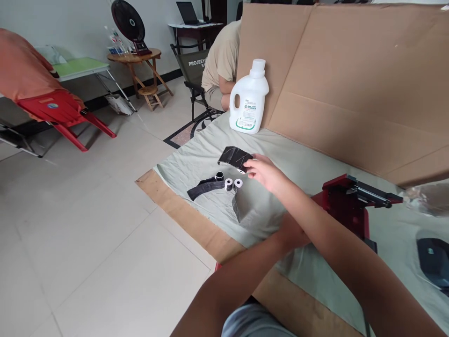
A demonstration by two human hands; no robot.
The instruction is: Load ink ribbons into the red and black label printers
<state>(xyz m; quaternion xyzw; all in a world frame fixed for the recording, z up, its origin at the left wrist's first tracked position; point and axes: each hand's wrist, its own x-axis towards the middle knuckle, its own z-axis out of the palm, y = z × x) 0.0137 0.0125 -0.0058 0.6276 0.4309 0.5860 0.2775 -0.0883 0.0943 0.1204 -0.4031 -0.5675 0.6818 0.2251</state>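
Observation:
My right hand [264, 172] reaches out over the cloth. Its fingers pinch the end of a roll of black ribbon [233, 156], whose loose strip curves off to the left. Below it on the cloth lie more rolls of black ribbon [206, 188] with white cores, partly unwound, and one dark strip [236, 207] trails toward me. My left hand [293, 230] passes under my right forearm beside a red and black device [345, 206]. The forearm covers its fingers, so I cannot see whether it grips the device.
Behind the rolls stands a white detergent bottle [249, 100] against a tall cardboard panel [351, 70]. A dark object [433, 262] and clear plastic wrap [430, 199] lie at right. Another person [221, 61] sits behind the panel; someone in orange [24, 70] is on a red chair [52, 110].

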